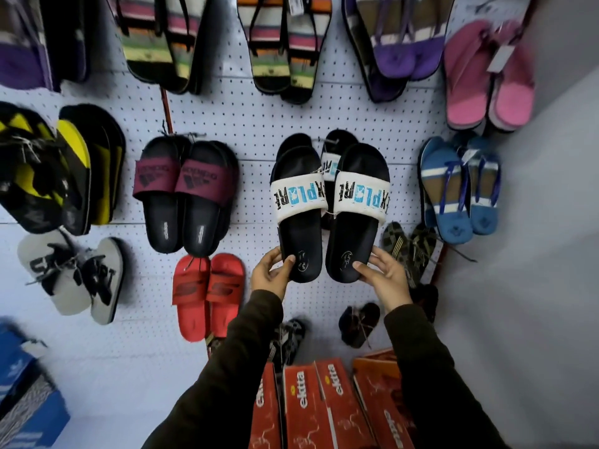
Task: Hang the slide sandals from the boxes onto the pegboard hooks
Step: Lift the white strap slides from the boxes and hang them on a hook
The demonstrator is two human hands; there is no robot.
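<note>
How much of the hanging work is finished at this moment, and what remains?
Done: the maroon-strap slides and red slides already hang on the pegboard. In hand: the left hand and right hand hold the heels of the white-strap slides, raised against another such pair already hanging; whether these have caught a hook is not visible. Left: the orange boxes below; their contents are hidden.

upper row: striped flip-flops (278,47), pink pair (486,85)
far right: blue flip-flops (460,192)
lower left: blue shoebox (29,393)
</note>
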